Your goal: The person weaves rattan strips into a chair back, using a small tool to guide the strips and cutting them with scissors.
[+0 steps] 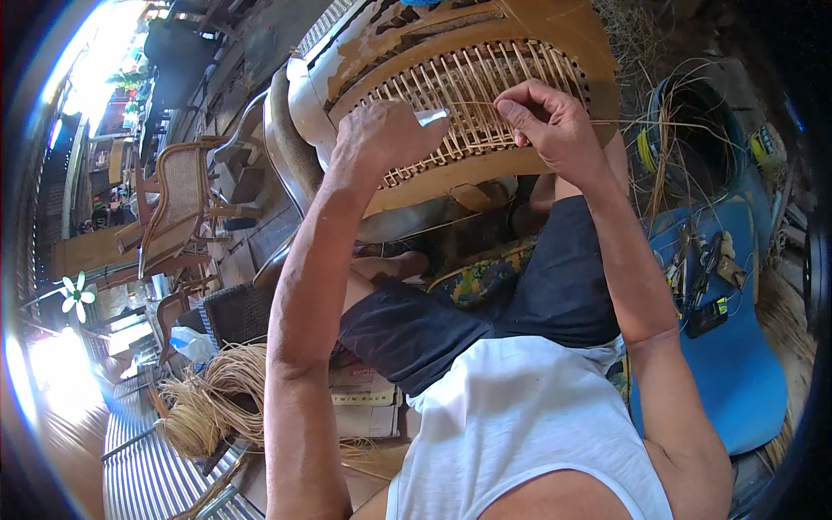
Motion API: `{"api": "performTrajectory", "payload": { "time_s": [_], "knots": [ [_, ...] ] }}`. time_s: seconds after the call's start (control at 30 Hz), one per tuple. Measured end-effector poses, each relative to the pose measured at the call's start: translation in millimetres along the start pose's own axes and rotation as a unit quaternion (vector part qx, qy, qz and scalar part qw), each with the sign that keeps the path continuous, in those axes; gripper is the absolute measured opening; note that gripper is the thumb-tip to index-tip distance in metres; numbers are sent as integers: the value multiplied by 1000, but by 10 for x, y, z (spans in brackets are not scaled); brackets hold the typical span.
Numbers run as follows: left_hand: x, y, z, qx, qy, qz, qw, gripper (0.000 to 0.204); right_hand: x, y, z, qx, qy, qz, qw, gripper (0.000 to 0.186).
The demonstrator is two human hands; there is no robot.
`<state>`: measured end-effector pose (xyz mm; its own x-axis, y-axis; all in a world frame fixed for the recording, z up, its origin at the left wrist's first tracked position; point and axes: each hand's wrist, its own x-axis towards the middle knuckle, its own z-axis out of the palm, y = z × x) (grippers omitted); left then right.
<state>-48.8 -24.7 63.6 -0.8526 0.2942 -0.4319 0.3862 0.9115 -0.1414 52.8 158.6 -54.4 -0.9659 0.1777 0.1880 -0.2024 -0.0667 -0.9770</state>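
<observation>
A wooden chair frame (407,191) with cane strands strung across its oval opening fills the upper middle, over my legs. My left hand (381,140) rests at the left of the weave, fingers closed on a pale tool (431,115) whose tip points right; the tool's grip is hidden. At the right part of the weave, my right hand (548,130) pinches a thin cane strand (477,103) between thumb and forefinger, its other fingers curled. Loose strand ends trail off to the right of the chair.
A cane-back chair (186,195) stands at left. Coiled cane (212,403) lies beside a stack of flat cardboard (364,416) at lower left. A dark bucket (693,104) with cane is at upper right, above a blue board (719,381) holding assorted tools (706,273).
</observation>
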Motion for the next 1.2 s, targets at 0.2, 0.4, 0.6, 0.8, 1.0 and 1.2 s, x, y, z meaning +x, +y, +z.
{"api": "performTrajectory", "payload": {
  "time_s": [0.2,0.4,0.6,0.8,1.0,1.2],
  "knots": [
    [-254,-73,320,13,63,117,991,45,6,-73,-18,-24,-10,13,1000,16],
    [-459,-141,651,-87,100,159,978,22,-9,-58,9,-92,5,-24,995,15],
    [-387,-233,774,-163,153,187,957,28,-10,-62,27,-135,9,-47,990,15],
    [-107,-257,934,-316,163,158,921,38,-23,-182,181,-239,-7,-77,968,15],
    [-54,-321,924,-314,186,176,914,35,-23,-214,250,-329,-13,-84,941,13],
    [-13,-344,984,-286,212,173,918,32,-5,-283,318,-310,-2,-64,949,5]
  ]
}}
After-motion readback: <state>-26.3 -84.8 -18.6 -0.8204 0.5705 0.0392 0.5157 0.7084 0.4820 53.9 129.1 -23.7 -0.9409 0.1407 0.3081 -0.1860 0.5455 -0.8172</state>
